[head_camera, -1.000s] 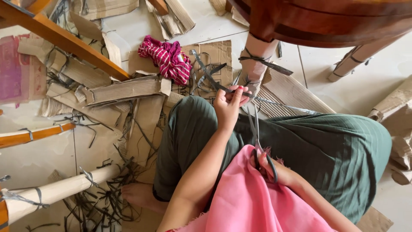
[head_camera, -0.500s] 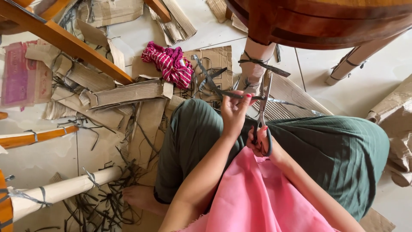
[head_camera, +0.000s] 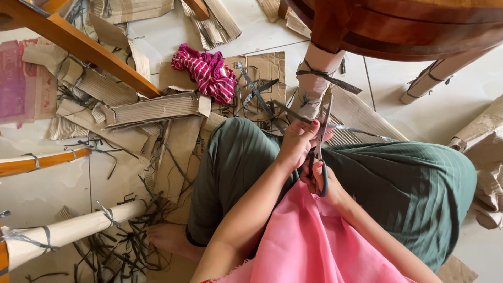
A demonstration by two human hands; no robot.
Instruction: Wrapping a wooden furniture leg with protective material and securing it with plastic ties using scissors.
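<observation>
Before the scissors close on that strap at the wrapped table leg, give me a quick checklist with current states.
1. Scissors in the right hand: ok, fingers sit in the handle loops.
2. Left hand on the dark strap: ok, its grip is on the strap beside the blades.
3. Blades around the strap: cannot tell, the blades point up toward the wrapped table leg but the hand hides where they meet it.
4. Left fingers away from the blade edges: not ok, they sit right against the blades.
5. Pink cloth away from the blades: ok, it lies below the handles.
</observation>
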